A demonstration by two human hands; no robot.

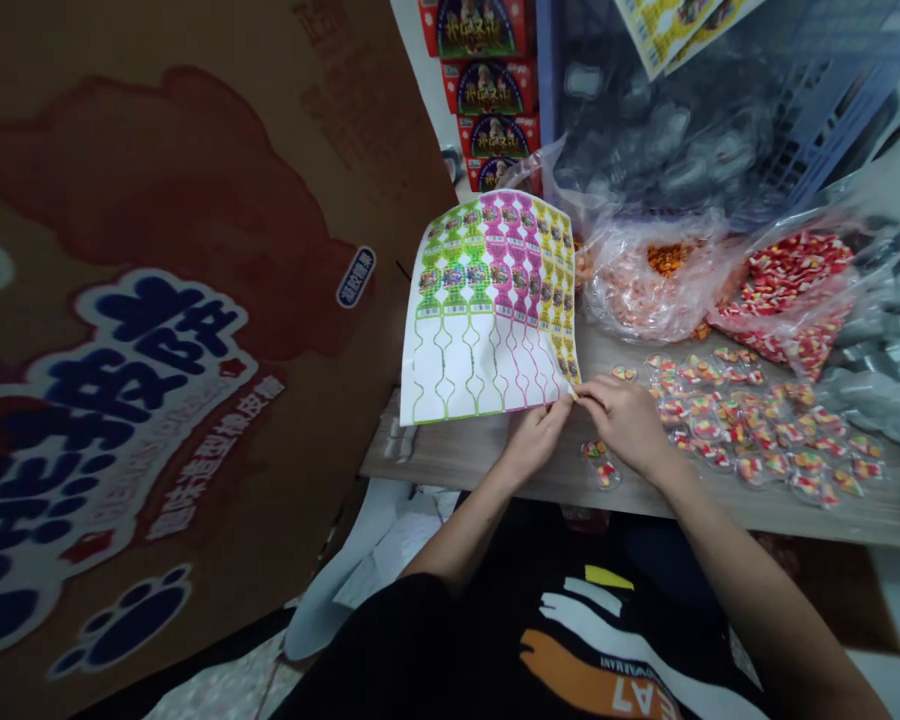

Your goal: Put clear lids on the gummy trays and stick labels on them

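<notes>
A sheet of stickers [457,355] with green, pink and yellow labels stands tilted above the table, and its lower rows show only cut outlines on white backing. My left hand [538,437] is closed on the sheet's lower right edge. Right beside it, the fingertips of my right hand [630,420] pinch the same corner, where a small yellow bit shows. Whether a label is lifting there is too small to tell. Small clear packs of colourful candy-like pieces [765,435] lie right of my right hand; a couple more packs [600,467] lie just below my hands.
A large printed cardboard box [307,180] fills the left side. Behind the sheet are stacked red boxes [491,90] and a blue crate [810,170]. Open plastic bags of orange pieces [667,260] and red-and-white pieces [799,275] stand at the table's [637,495] back; clear plastic shells [881,390] pile at right.
</notes>
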